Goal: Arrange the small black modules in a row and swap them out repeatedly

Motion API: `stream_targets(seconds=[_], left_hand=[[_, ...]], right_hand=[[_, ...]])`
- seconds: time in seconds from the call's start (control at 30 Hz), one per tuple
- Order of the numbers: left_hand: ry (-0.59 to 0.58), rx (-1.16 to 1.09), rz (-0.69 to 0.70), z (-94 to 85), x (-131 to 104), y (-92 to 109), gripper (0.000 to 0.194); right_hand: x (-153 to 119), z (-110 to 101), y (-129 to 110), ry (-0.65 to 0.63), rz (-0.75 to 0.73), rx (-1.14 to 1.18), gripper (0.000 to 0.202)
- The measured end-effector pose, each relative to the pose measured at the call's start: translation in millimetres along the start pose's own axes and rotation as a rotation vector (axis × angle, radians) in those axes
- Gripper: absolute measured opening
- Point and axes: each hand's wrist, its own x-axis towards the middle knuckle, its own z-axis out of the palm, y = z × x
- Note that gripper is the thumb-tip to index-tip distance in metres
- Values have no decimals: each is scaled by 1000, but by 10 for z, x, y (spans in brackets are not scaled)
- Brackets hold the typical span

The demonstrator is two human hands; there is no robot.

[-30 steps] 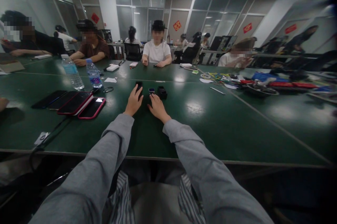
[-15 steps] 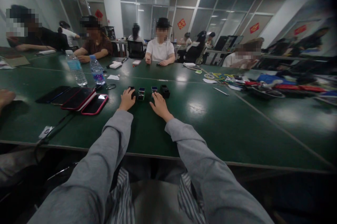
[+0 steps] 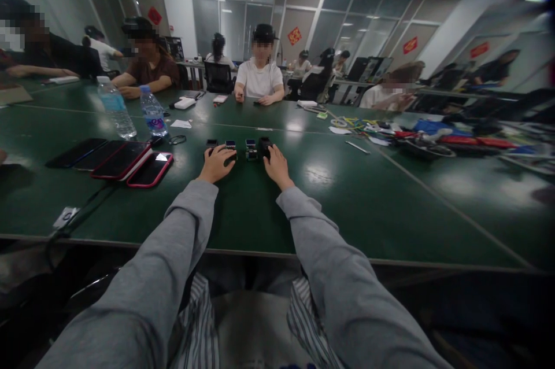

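Four small items stand in a row on the green table (image 3: pixel 347 218). At the left end is a small black box (image 3: pixel 211 143); beside it is a small block with a dark, screen-like top (image 3: pixel 230 144). A similar small block (image 3: pixel 251 148) and a larger black box (image 3: pixel 262 146) make up the right half. My left hand (image 3: pixel 218 164) has its fingers stretched over the second item, partly hiding it. My right hand (image 3: pixel 277 165) lies with extended fingers against the right side of the larger black box. Neither hand visibly grips anything.
Several phones and tablets (image 3: pixel 150 170) lie to the left, with two water bottles (image 3: pixel 154 111) behind them. A cable (image 3: pixel 93 195) runs to the table's near edge. Cords and tools (image 3: pixel 433 137) are heaped at right, near a pen-like rod (image 3: pixel 358 147). A person (image 3: pixel 260 77) sits opposite.
My left hand has moved right from the leftmost black box to the small block beside it. My right hand has moved right from the third item to the larger black box.
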Motion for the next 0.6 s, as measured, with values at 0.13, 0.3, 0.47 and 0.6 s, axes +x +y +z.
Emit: stream_targets(seconds=[0.13, 0.3, 0.47, 0.6], left_hand=[[9, -22, -4, 26, 12, -10, 36], [63, -13, -40, -9, 18, 17, 29], [201, -25, -122, -37, 35, -27, 27], [292, -38, -174, -33, 38, -102, 25]], right_hand=[[-53, -27, -102, 33, -37, -12, 49], [-44, -48, -122, 145, -4, 19, 39], [51, -25, -43, 166, 51, 92, 35], [104, -16, 21, 184, 184, 238, 37]])
